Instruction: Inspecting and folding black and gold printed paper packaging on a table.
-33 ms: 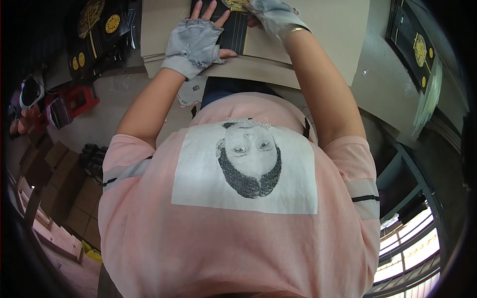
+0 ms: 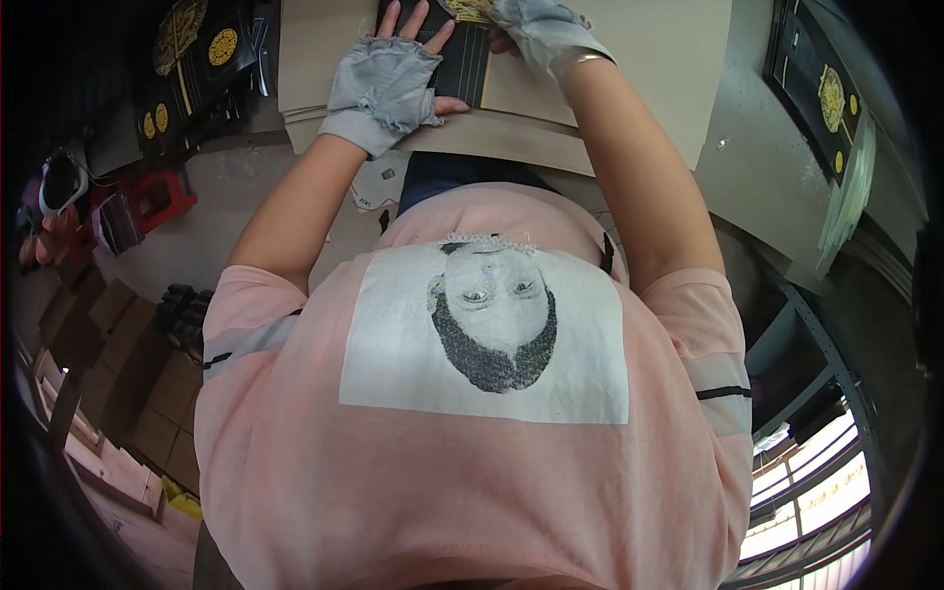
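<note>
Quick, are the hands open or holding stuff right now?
Left hand: open, fingers spread over the black printed piece.
Right hand: fingers mostly hidden, grip cannot be told.

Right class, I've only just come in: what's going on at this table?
A person is working with both gloved hands on a black sheet with gold print, lying on pale boards. The left hand is spread on the sheet; the right hand is beside the gold print, its fingertips mostly hidden, so I can't tell its grip. Other black-and-gold pieces lie to the left and right.
</note>
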